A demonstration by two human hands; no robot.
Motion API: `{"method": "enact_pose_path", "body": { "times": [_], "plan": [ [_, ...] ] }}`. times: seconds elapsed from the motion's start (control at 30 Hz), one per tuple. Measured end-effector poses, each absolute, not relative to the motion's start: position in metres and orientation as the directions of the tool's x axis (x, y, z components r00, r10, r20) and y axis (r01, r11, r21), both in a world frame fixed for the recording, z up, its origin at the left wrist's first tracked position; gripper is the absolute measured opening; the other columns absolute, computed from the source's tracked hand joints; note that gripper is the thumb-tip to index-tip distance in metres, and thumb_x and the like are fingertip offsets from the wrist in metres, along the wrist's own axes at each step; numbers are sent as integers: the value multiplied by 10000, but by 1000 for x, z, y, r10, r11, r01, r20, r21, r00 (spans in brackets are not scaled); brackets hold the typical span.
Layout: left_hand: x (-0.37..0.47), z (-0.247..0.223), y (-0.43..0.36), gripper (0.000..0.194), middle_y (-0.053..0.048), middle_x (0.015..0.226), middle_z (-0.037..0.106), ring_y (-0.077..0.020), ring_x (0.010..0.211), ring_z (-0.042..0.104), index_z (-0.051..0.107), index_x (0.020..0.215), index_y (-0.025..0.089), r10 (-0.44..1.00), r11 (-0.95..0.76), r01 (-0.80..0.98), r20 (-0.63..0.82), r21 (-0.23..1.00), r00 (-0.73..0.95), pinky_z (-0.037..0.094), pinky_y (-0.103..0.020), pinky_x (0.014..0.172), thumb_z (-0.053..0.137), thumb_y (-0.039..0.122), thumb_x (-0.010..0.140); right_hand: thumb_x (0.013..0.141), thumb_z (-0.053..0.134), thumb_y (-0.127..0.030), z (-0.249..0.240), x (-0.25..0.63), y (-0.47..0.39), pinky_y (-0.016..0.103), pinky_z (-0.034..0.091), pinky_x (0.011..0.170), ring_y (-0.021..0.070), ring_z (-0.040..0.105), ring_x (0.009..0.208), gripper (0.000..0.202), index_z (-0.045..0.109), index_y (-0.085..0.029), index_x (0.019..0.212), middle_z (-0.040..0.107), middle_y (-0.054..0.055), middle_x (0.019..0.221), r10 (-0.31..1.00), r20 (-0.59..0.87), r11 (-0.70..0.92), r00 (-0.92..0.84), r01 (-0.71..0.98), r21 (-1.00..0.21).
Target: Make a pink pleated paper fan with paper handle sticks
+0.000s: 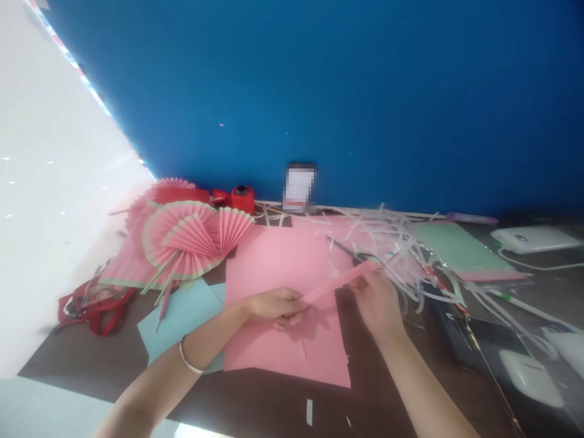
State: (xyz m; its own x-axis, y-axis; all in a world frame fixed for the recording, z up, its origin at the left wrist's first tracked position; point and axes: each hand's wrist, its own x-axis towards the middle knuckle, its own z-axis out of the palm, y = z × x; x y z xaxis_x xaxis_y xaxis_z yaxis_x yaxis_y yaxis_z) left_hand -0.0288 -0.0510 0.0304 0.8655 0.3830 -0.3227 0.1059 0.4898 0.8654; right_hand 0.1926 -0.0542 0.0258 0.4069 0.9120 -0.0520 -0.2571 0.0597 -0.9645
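Observation:
A narrow folded strip of pink paper is stretched between my two hands, rising toward the right. My left hand, with a bangle on its forearm, pinches the strip's lower end. At the upper end, my right hand grips it with fingers closed. Beneath them lie pink paper sheets on the dark table. Just beyond my right hand is a dark-bladed pair of scissors, partly hidden by the strip and paper scraps.
Pleated pink paper fans with green edges pile up at left, near blue-green sheets and a red strap. White paper strips tangle at right beside green sheets. A phone-like device leans against the blue wall.

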Motion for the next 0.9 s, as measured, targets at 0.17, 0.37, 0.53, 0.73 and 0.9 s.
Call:
{"method": "enact_pose_path", "body": {
  "times": [0.17, 0.37, 0.53, 0.73, 0.9],
  "plan": [
    [-32, 35, -45, 366, 56, 524, 447, -33, 351, 333, 467, 717, 139, 388, 437, 135, -322, 889, 864, 271, -204, 367, 487, 489, 821, 572, 756, -310, 26, 206, -56, 179, 411, 475, 64, 468, 521, 223, 593, -186, 660, 514, -43, 600, 915, -89, 57, 393, -345, -937],
    [-32, 33, -46, 385, 40, 567, 486, -34, 352, 356, 502, 780, 132, 447, 355, 196, -350, 914, 823, 309, -207, 381, 456, 511, 828, 642, 708, -405, 24, 196, -58, 241, 461, 504, 107, 527, 539, 223, 593, -217, 674, 569, -21, 615, 960, -32, 43, 279, -260, -965],
    [-34, 34, -46, 393, 43, 543, 453, -35, 360, 349, 519, 746, 121, 468, 318, 220, -354, 922, 810, 295, -206, 389, 440, 493, 845, 628, 735, -361, 19, 179, -64, 264, 480, 540, 129, 559, 563, 219, 645, -170, 684, 632, 21, 637, 994, -94, -84, 56, -159, -984],
    [-32, 32, -44, 400, 37, 550, 460, -37, 360, 335, 548, 805, 108, 492, 291, 230, -352, 929, 797, 272, -202, 378, 425, 486, 853, 642, 737, -336, 19, 172, -68, 288, 505, 611, 153, 616, 646, 288, 642, -175, 861, 676, 23, 725, 974, -215, -224, -64, -217, -950],
    [-34, 34, -42, 444, 46, 498, 428, -41, 369, 337, 531, 695, 123, 514, 216, 259, -335, 942, 790, 274, -193, 392, 422, 530, 835, 586, 771, -313, 13, 173, -68, 245, 463, 526, 113, 553, 510, 223, 645, -151, 672, 617, -11, 542, 979, -201, -188, 29, -241, -952]
  ]
}}
